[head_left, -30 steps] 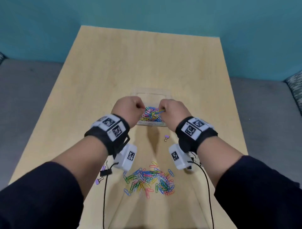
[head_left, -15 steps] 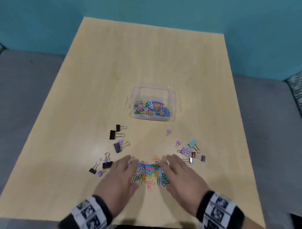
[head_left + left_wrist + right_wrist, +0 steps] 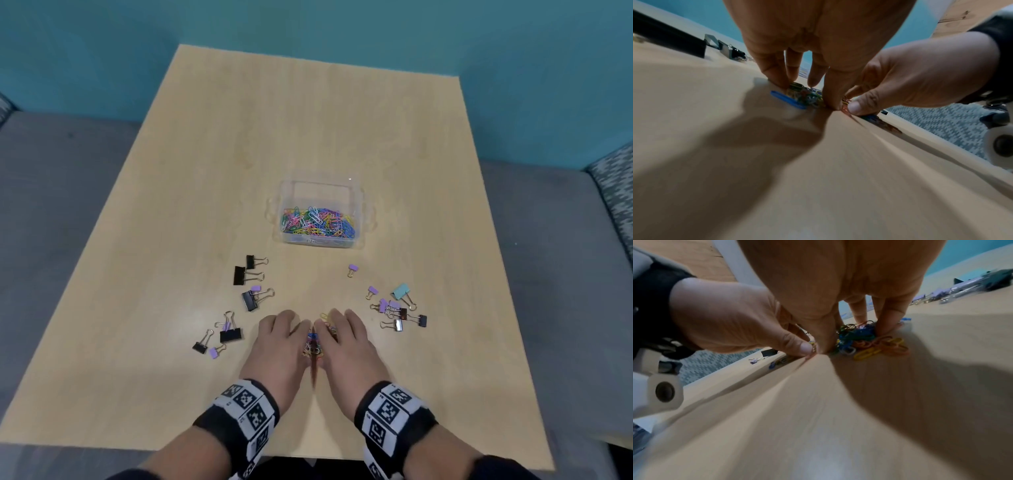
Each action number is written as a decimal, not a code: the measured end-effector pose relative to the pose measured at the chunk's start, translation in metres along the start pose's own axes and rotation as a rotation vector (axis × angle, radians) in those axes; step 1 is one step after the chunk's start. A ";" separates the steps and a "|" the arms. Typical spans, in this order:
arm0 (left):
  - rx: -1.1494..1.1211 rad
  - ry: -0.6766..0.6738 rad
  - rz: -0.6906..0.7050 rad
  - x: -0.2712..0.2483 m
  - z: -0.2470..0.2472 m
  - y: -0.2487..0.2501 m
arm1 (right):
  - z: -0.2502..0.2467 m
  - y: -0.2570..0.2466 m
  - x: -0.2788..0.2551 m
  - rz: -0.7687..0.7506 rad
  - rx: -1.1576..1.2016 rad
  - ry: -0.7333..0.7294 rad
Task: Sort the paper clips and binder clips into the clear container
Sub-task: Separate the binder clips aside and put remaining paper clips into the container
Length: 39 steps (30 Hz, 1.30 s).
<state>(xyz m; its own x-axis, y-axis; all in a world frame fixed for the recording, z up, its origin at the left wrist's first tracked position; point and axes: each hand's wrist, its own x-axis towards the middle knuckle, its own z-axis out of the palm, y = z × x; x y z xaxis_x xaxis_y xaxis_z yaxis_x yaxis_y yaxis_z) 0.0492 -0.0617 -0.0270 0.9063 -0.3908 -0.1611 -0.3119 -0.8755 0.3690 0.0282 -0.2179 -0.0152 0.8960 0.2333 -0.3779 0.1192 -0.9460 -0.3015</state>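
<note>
A small pile of coloured paper clips [image 3: 312,342] lies near the table's front edge, mostly hidden between my two hands. My left hand [image 3: 279,342] and right hand [image 3: 347,342] cup it from either side, fingers curled down round the pile and thumbs meeting behind it. The left wrist view shows the left hand's fingertips [image 3: 777,81] on the paper clips [image 3: 805,95]. In the right wrist view the right hand's fingers [image 3: 885,321] press into the paper clips [image 3: 869,340]. Farther back stands the clear container [image 3: 320,185], holding many paper clips [image 3: 317,222].
Black and purple binder clips [image 3: 253,298] lie scattered left of my hands. More purple, teal and black binder clips [image 3: 394,308] lie to the right, and one purple clip [image 3: 352,270] sits alone nearer the container. Grey floor surrounds the wooden table [image 3: 308,120].
Both hands came back from the container to the front pile. Since half a second ago they have closed together, squeezing the spread clips into a tight heap.
</note>
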 end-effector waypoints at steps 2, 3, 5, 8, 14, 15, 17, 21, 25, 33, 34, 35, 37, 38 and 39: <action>0.028 0.012 0.032 0.002 -0.002 -0.001 | -0.004 0.000 0.003 -0.032 -0.024 0.004; 0.041 0.009 0.046 0.003 -0.003 -0.001 | -0.006 0.000 0.004 -0.052 -0.050 0.022; 0.053 -0.009 0.055 0.004 -0.001 -0.004 | -0.010 0.001 0.006 -0.079 -0.106 0.058; 0.077 -0.047 0.045 0.005 0.002 -0.009 | -0.012 0.004 0.007 -0.110 -0.159 0.073; 0.058 -0.060 0.050 0.009 -0.004 -0.009 | -0.024 0.005 0.009 -0.113 -0.171 0.004; 0.051 -0.069 0.045 0.009 -0.005 -0.009 | -0.027 0.004 0.011 -0.121 -0.158 -0.025; 0.044 -0.085 0.038 0.010 -0.007 -0.009 | -0.032 0.004 0.013 -0.137 -0.146 -0.084; 0.025 -0.110 0.036 0.014 -0.016 -0.006 | -0.037 0.005 0.016 -0.121 -0.124 -0.119; 0.016 -0.156 -0.006 0.018 -0.023 -0.003 | -0.038 0.009 0.021 -0.107 -0.075 -0.121; -0.187 -0.181 -0.129 0.039 -0.048 -0.010 | -0.047 0.022 0.037 -0.103 0.023 -0.118; -0.218 -0.169 -0.145 0.044 -0.055 -0.011 | -0.053 0.023 0.041 -0.096 0.046 -0.100; -0.244 -0.155 -0.160 0.051 -0.063 -0.012 | -0.061 0.025 0.045 -0.085 0.080 -0.082; -0.258 -0.105 -0.164 0.072 -0.080 -0.013 | -0.082 0.028 0.060 -0.058 0.172 -0.020; -0.249 -0.069 -0.157 0.085 -0.089 -0.014 | -0.094 0.031 0.070 -0.047 0.212 0.031; -0.239 -0.027 -0.153 0.100 -0.099 -0.014 | -0.107 0.034 0.082 -0.039 0.234 0.088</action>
<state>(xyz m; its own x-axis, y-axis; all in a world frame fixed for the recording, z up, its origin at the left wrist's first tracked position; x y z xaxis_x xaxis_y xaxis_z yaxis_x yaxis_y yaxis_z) 0.1721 -0.0602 0.0420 0.9285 -0.2700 -0.2547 -0.0934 -0.8340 0.5438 0.1508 -0.2546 0.0370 0.9277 0.2384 -0.2872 0.0614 -0.8564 -0.5126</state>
